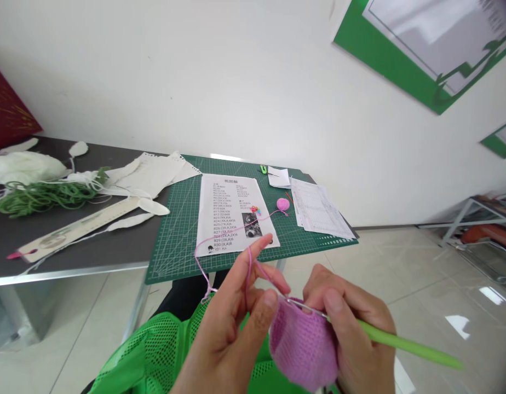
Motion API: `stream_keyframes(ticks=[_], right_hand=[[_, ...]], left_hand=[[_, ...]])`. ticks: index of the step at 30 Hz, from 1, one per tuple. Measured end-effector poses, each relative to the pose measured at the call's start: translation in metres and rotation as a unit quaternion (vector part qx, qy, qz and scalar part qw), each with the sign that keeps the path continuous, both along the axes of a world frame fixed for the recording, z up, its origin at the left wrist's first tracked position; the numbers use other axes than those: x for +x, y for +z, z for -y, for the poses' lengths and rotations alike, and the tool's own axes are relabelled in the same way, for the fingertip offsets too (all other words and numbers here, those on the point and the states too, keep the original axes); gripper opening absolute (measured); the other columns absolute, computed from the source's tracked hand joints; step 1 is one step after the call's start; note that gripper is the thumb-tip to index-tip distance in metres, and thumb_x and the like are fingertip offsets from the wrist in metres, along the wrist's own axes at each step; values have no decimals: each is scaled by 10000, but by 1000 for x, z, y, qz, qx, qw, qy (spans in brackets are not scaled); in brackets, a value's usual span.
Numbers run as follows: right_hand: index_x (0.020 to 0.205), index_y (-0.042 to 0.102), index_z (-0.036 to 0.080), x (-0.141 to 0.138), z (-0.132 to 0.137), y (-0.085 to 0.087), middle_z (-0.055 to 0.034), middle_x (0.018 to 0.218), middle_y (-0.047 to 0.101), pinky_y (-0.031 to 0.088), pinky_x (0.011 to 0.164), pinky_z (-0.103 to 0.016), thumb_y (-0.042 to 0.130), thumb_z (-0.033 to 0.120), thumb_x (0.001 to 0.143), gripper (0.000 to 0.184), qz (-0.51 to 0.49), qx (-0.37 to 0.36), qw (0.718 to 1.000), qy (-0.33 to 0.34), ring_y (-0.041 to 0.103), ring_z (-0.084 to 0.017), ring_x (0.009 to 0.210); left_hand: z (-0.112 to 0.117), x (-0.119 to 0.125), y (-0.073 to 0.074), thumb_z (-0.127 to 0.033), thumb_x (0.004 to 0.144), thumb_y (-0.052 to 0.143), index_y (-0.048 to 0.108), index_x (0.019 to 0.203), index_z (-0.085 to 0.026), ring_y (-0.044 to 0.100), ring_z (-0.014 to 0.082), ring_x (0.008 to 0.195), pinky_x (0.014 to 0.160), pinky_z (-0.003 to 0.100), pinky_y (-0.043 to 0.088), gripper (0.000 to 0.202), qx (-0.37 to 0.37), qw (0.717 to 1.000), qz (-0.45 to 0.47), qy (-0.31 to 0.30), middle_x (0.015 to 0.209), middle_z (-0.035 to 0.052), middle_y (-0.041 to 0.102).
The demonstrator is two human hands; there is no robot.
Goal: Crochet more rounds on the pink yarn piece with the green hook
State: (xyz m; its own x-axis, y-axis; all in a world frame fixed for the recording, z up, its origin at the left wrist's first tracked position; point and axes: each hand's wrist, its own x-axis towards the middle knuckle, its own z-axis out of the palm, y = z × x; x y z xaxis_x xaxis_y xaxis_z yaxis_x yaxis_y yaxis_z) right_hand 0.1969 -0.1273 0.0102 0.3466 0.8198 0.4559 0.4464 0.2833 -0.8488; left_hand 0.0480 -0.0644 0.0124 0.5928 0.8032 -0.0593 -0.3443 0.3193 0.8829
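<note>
A pink-purple crocheted piece [304, 345], cup-shaped with its opening to the upper left, hangs between my two hands. My left hand [245, 317] pinches its edge with thumb and middle finger, and the raised index finger carries the pink yarn [248, 273]. My right hand [355, 328] is closed on a crochet hook with a green handle [413, 346]; its metal tip lies at the edge of the piece, near my left fingertips. From my left hand the yarn runs over a printed pattern sheet [224, 219] to a small pink yarn ball [282, 204].
The sheet lies on a green cutting mat [179, 241] on a dark table [125, 246]. Written papers [322, 210] and a green clip [263, 169] are on the mat. Green yarn [47, 197], white pieces and a wooden ruler [80, 227] lie at left. Green mesh cloth [154, 350] covers my lap.
</note>
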Motion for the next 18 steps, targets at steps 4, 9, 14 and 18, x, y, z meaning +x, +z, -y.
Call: stream_keyframes(ticks=[4, 9, 14, 18], right_hand=[[677, 558, 201, -5, -3, -2, 35, 599, 468, 347, 503, -244, 498, 329, 1021, 372, -2, 8, 1000, 6, 451, -89, 558], [709, 566, 198, -8, -4, -2, 33, 615, 474, 340, 518, -250, 489, 263, 1020, 327, 29, 30, 999, 4, 456, -87, 580], [725, 566, 190, -8, -3, 1, 24, 614, 482, 343, 520, -267, 486, 192, 998, 285, 76, 65, 995, 25, 456, -100, 588], [726, 575, 177, -9, -4, 4, 17, 612, 499, 364, 530, -273, 487, 135, 971, 264, 101, 88, 990, 39, 468, -105, 594]], left_hand=[[-4, -4, 2, -367, 943, 708, 303, 1589, -451, 274, 79, 588, 568, 269, 313, 768, 12, 998, -41, -55, 1199, 33, 628], [-8, -6, 9, -280, 905, 753, 192, 1596, -497, 241, 69, 563, 544, 264, 238, 916, -6, 995, -44, -90, 1023, -15, 678], [-11, -7, 14, -263, 876, 789, 137, 1635, -390, 251, 80, 573, 564, 272, 234, 1009, -45, 990, -19, -131, 874, -33, 634], [-15, -13, 6, -321, 870, 813, 167, 1628, -417, 278, 84, 592, 591, 258, 268, 1000, -47, 983, 4, -177, 850, -43, 599]])
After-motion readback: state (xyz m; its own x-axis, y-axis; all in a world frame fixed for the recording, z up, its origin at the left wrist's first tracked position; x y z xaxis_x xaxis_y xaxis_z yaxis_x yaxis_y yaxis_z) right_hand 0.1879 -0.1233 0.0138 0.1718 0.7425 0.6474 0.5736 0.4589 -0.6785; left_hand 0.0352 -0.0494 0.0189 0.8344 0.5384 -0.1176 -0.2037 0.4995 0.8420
